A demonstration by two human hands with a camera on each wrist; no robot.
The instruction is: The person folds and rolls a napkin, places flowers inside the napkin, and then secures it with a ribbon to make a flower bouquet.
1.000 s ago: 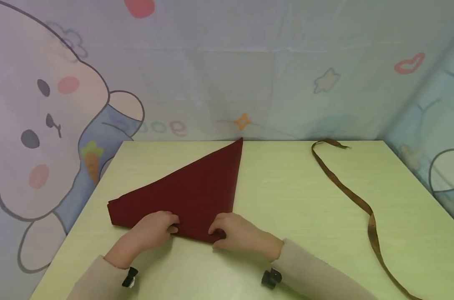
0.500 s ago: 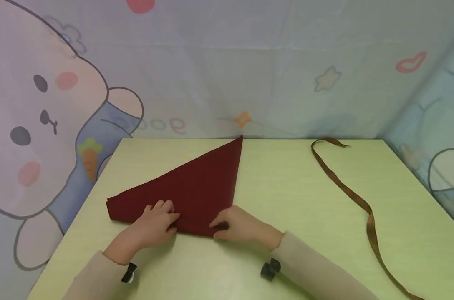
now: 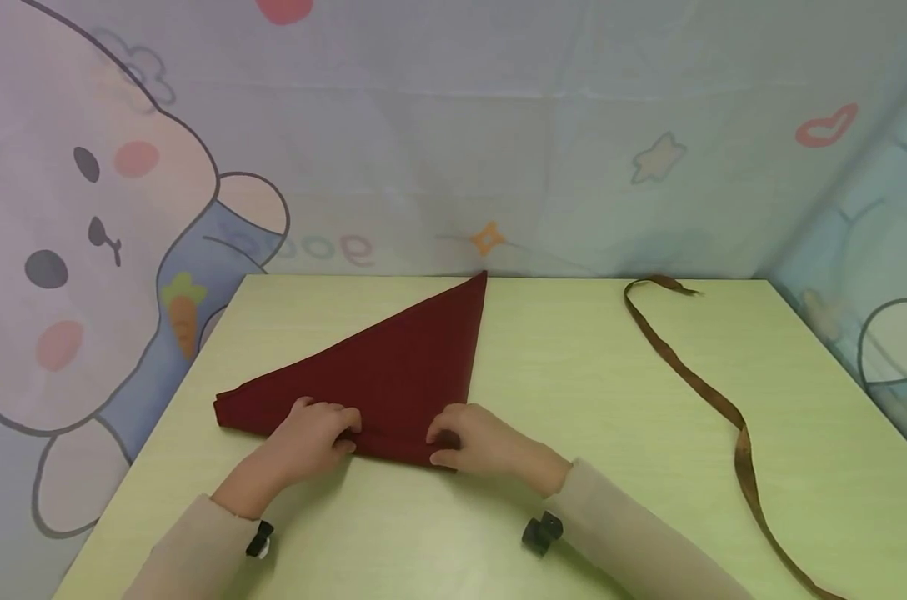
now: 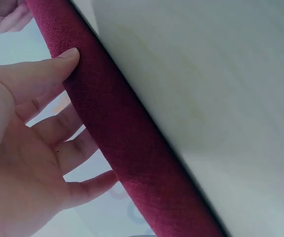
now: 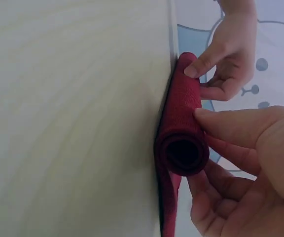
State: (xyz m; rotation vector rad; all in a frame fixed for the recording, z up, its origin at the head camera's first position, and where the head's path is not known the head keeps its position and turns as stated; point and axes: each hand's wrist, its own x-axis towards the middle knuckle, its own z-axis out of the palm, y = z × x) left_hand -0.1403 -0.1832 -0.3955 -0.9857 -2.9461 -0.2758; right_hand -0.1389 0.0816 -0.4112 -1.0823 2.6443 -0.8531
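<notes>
A dark red cloth (image 3: 401,367) lies on the pale table, its pointed corner toward the back edge and a blunt end to the left. Its near edge forms a roll, whose hollow end shows in the right wrist view, where the rolled cloth (image 5: 183,98) looks like a thick tube. My left hand (image 3: 314,437) holds the middle of this roll, thumb on the near side and fingers over the far side. At the right end, my right hand (image 3: 487,440) grips the roll between thumb and fingers. The left thumb (image 4: 63,64) presses the fabric in the left wrist view.
A long brown ribbon (image 3: 697,385) trails in a loose curve down the right part of the table (image 3: 573,358). Behind the table hangs a printed backdrop (image 3: 438,150) with a cartoon animal and stars. Small black devices sit at both wrists.
The near edge of the cloth has rolled away from the person, leaving the flat part shorter. Both hands moved slightly forward with it; the left fingers spread, then curled again. The ribbon stayed put.
</notes>
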